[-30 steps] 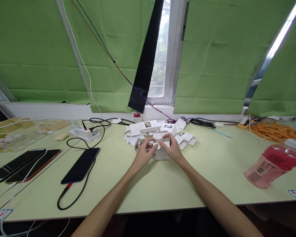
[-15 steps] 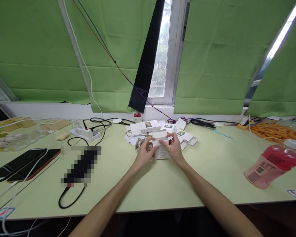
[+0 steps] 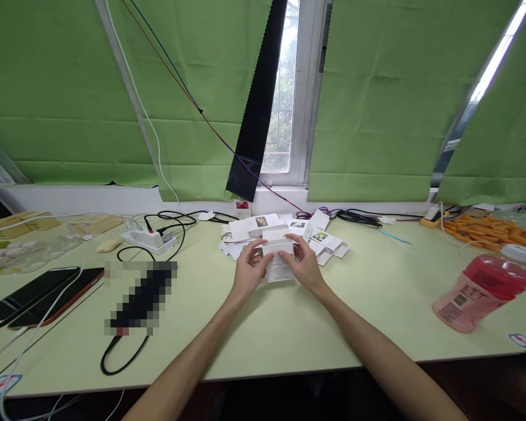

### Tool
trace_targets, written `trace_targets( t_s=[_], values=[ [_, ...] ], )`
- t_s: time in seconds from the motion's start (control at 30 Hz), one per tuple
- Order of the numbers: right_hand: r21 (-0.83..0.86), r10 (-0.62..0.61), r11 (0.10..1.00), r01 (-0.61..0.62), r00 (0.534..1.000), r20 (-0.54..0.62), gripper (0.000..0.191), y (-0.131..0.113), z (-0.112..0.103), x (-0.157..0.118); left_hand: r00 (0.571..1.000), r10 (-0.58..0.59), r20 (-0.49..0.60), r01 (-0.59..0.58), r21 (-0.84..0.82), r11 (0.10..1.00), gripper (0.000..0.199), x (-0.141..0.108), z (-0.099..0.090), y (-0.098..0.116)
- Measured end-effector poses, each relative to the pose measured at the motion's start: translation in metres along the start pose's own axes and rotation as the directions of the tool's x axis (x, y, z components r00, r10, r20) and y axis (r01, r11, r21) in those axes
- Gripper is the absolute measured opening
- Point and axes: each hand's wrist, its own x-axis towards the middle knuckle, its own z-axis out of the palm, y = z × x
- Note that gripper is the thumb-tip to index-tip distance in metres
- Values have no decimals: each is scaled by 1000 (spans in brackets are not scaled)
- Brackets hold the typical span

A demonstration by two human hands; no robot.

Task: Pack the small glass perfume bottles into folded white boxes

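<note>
A small white box (image 3: pixel 281 268) with printed text on its face is held upright over the table, its top flap standing up at the back. My left hand (image 3: pixel 251 266) grips its left side with thumb and fingers. On the right side my right hand (image 3: pixel 304 263) holds it the same way, thumb on the front near the upper edge. Behind the hands lies a pile of flat and folded white boxes (image 3: pixel 326 240), some with small pictures. Something shiny and metallic is partly hidden behind my left hand's fingers.
A pink bottle (image 3: pixel 482 292) leans at the right, with orange pieces (image 3: pixel 486 231) in a heap behind it. At the left are phones (image 3: pixel 30 292), a blurred dark object (image 3: pixel 144 298) with a cable loop, and a white power strip (image 3: pixel 151 240).
The box has shifted slightly left in both hands. My fingers have moved along its sides, and the right hand's fingers now sit at its upper right edge.
</note>
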Motion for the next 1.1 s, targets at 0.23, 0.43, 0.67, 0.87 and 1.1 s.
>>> trace_targets(
  t_s=[0.23, 0.43, 0.67, 0.87, 1.1],
  values=[
    [-127, -179, 980, 154, 960, -216, 39, -3, -3, -1, 988, 155, -29, -153, 45, 987, 56, -5, 4, 7],
    [-302, -337, 933, 197, 774, -537, 41, 5, -21, 9, 948, 309, -72, -288, 208, 935, 31, -8, 3, 8],
    [-532, -437, 846, 16, 594, -676, 43, 22, -67, 29, 885, 462, 55, -442, 406, 800, 15, -13, 7, 7],
    [-557, -397, 819, -135, 568, -722, 38, 39, -106, 38, 867, 479, 139, -490, 418, 765, 13, -15, 9, 1],
    [-550, -328, 812, -197, 626, -707, 37, 64, -137, 40, 875, 450, 179, -480, 438, 760, 13, -16, 9, -3]
  ],
)
